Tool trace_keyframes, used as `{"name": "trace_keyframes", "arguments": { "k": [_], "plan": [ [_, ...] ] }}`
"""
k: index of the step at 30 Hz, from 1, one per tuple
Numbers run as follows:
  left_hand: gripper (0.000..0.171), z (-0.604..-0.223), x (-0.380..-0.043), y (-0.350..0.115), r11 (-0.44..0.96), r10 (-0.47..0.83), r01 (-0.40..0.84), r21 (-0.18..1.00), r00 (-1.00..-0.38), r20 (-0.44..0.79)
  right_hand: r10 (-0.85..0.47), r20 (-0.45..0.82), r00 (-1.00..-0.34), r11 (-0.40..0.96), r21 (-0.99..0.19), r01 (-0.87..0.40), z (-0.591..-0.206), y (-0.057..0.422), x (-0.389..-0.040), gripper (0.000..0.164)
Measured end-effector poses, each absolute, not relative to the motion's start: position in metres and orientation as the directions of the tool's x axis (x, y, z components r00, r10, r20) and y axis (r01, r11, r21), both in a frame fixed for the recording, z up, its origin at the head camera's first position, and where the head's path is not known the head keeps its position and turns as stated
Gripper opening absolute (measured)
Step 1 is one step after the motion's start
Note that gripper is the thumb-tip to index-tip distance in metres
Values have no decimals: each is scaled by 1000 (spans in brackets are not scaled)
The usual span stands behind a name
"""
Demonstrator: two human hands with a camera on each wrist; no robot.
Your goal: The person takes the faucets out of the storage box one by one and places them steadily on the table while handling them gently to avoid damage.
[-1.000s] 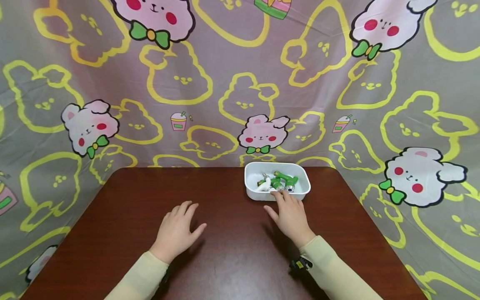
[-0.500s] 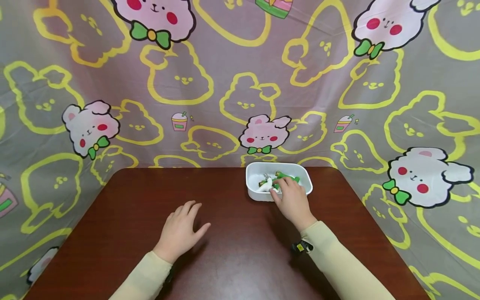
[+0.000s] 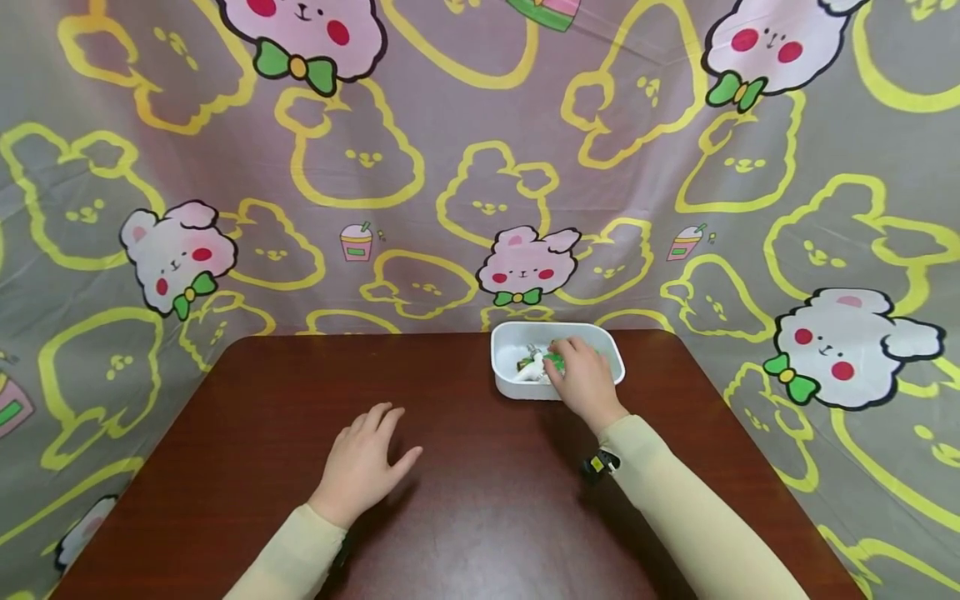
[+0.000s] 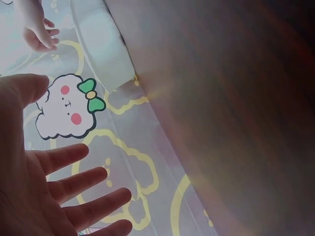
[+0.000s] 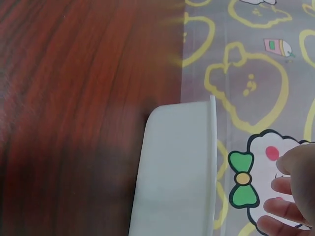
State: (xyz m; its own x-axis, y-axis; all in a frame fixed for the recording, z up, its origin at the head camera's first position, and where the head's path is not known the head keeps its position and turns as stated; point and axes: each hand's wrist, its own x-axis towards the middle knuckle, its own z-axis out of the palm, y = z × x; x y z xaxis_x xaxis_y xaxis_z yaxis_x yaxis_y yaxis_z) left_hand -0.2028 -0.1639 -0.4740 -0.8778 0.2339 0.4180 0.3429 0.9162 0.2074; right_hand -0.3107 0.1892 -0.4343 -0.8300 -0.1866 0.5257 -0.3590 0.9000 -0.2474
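- Cloth backdrop (image 3: 420,125), printed with rabbit faces and yellow outlines, rises behind your table (image 3: 300,367).
- Your table is dark, reddish brown and glossy; its far edge meets the cloth.
- Note the white tray (image 3: 525,390) near that far edge, right of the middle. Its long axis runs from left to right.
- Your left hand (image 3: 360,467) is held above the table, well apart from the tray. Its fingers are extended and spread, thumb apart, holding nothing.
- Your right hand (image 3: 585,379) is the nearer one: it reaches over the tray's near wall, covering the right part of the interior. Its fingers bend downward; you cannot tell from these views whether the fingertips are apart, together or clamped on a piece.
- Locate the white piece (image 3: 531,368) inside the tray, just left of your right hand. Its visible length appears to slant away from you toward the right.
- Locate the green piece (image 3: 554,362) directly beside your right fingertips, partly hidden; its long axis cannot be read.
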Motion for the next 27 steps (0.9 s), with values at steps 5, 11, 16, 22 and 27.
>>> {"name": "trace_keyframes", "arguments": {
  "k": [5,11,16,22,27],
  "plan": [
    [66,-473,-203,-166,919,236,339,201,-881,409,-208,516,-831,902,-228,-367,-430,189,-319,24],
    [67,-474,-203,-167,919,221,327,220,-890,399,-250,422,-872,908,-210,-362,-427,187,-329,27],
    [66,-476,-203,-167,920,223,326,219,-892,392,-274,300,-914,907,-236,-350,-427,186,-335,30],
    [65,-476,-204,-166,922,230,330,203,-889,396,-289,216,-933,916,-220,-335,-429,184,-340,32],
    [65,-477,-205,-165,920,236,335,204,-889,393,-304,165,-938,924,-187,-332,-428,185,-344,33]
  ]
}}
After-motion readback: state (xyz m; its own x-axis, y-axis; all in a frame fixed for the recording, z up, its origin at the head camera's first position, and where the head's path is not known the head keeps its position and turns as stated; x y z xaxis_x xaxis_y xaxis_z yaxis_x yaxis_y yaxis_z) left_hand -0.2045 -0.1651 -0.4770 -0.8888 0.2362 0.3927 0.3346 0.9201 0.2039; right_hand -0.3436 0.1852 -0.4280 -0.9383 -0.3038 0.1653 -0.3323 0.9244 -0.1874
